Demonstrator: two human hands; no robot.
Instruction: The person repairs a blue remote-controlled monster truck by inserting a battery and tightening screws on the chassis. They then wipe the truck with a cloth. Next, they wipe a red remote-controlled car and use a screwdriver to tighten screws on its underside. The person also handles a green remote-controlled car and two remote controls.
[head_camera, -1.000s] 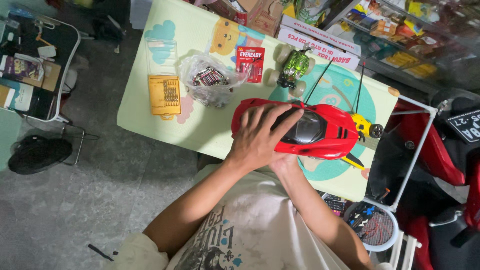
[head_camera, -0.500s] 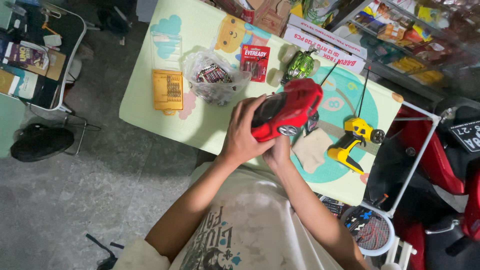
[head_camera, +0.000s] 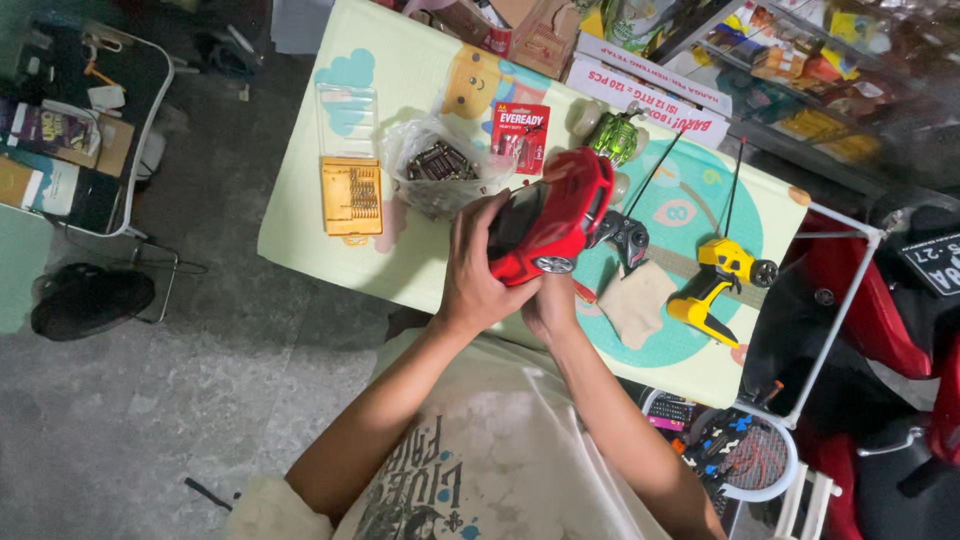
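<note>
Left hand (head_camera: 478, 272) and right hand (head_camera: 549, 305) both grasp the red toy car (head_camera: 556, 217), tilted above the table (head_camera: 300, 225), near the yellow remote (head_camera: 715, 282).

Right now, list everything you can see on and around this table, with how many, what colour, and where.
toy car: one, red, held above the table's near edge
table: one, pale green with cartoon prints
screwdriver bit case: one, orange, left part of table
plastic bag: one, clear, dark small parts inside, beside the case
battery pack: one, red card, behind the car
remote control: one, yellow, right part of table
black remote: one, right of the car
cloth: one, beige, beside the yellow remote
green toy: one, far edge
left hand: grips the car's side
right hand: under the car
</note>
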